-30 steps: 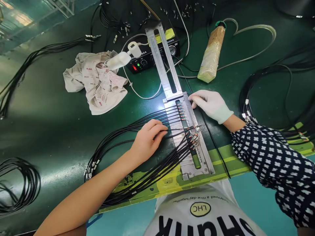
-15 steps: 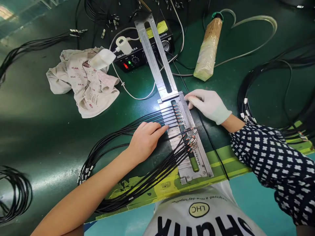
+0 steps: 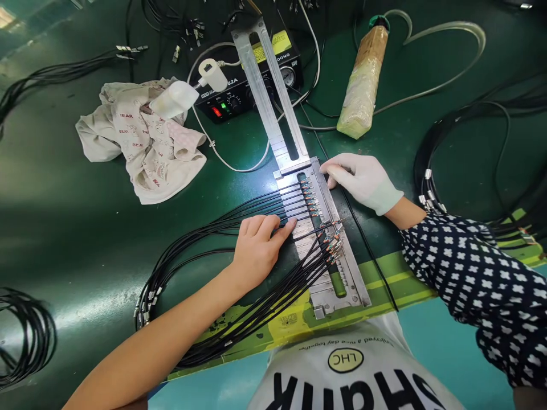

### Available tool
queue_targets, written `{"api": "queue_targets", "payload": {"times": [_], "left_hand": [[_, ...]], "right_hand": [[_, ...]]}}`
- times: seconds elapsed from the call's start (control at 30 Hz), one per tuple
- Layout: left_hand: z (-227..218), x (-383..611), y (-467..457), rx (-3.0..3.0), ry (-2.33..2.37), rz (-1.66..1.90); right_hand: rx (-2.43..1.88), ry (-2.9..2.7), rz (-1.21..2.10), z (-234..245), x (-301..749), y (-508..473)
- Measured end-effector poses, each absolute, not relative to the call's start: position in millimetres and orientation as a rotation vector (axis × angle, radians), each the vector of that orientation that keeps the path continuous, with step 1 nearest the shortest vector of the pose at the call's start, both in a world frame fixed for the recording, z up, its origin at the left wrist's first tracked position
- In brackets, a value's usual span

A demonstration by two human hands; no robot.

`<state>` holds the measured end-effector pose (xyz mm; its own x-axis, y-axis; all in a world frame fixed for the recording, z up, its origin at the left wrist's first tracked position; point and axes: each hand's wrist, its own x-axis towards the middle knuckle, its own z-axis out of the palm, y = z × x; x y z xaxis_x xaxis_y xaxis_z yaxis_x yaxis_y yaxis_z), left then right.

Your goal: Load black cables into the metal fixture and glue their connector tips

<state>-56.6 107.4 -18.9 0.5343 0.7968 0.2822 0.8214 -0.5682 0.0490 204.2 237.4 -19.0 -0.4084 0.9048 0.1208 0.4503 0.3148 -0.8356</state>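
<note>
The bare left hand [image 3: 258, 253] lies open and palm down, gripping nothing, on a fan of thin black cables [image 3: 260, 322], with its fingertips at the left edge of a flat, slotted aluminium jig [image 3: 351, 285]. The jig sits on a dark green table [image 3: 85, 239], close to its near edge and partly over a worn yellow-green patch [image 3: 290, 327]. Crimped, copper-coloured cable ends [image 3: 311, 202] lie side by side across the jig's long central slot, and the cables trail off its left side.

The white-gloved right hand [image 3: 361, 182] is also relaxed and holds nothing. Its fingers [image 3: 331, 168] rest on the raised right rail at the jig's far end. A long aluminium bar [image 3: 269, 91] runs from that end toward a black bench power unit [image 3: 243, 97] with red and green lights.

Left of the bar lies a crumpled cream cloth [image 3: 141, 142] printed with red lettering. A tan-wrapped cylinder [image 3: 362, 77] with a green cap and clear tubing lies to the right. Coils of black cable lie near the table's left [image 3: 25, 336] and right [image 3: 453, 154] edges.
</note>
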Motion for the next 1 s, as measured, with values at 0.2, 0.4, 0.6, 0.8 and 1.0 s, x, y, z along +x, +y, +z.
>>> {"api": "queue_targets", "payload": {"times": [0.2, 0.4, 0.6, 0.8, 1.0], "left_hand": [[-9.8, -49.4, 97.5, -2.632, -1.411, -0.289], [-11.1, -51.2, 80.0, -2.838, -1.805, -0.472], [-3.0, -55.3, 83.5, -2.897, -2.375, -0.994], [5.5, -77.7, 83.2, -2.752, -2.269, -0.851], [3.6, -87.4, 83.8, -2.731, -2.024, -0.464]], "right_hand": [[-1.468, -2.316, 0.513, -18.2, 184.9, 216.8], [-1.577, -2.294, 0.487, -20.9, 165.3, 229.2], [-1.361, -2.235, 0.582, -12.4, 186.3, 215.0], [-0.909, -2.307, 0.763, -5.4, 217.3, 162.8], [-0.939, -2.280, 0.920, -1.4, 226.0, 131.0]]}}
